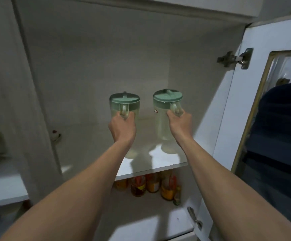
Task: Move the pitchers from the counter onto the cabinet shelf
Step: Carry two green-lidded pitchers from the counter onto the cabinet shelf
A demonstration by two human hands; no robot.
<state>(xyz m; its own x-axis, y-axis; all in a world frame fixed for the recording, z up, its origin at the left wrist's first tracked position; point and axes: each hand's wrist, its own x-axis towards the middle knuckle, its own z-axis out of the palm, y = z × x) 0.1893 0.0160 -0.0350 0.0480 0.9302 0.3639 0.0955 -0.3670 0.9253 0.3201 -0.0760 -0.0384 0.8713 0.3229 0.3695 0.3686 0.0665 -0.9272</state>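
The placing step is in hand: the left hand [122, 126] grips the left pitcher [123, 108] by its handle, the right hand [179, 122] likewise holds the right pitcher [165, 112], fingers curled closed. Both pitchers sit low over the upper shelf [158, 164], at 12 o'clock. Next, the person likely needs to settle the bases and let go.

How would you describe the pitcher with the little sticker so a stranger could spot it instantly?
Look into the open cabinet, at its upper shelf. Two clear pitchers with green lids are there, each gripped by its handle. The right pitcher, in the right hand, alone shows a small red-and-white sticker below its lid.
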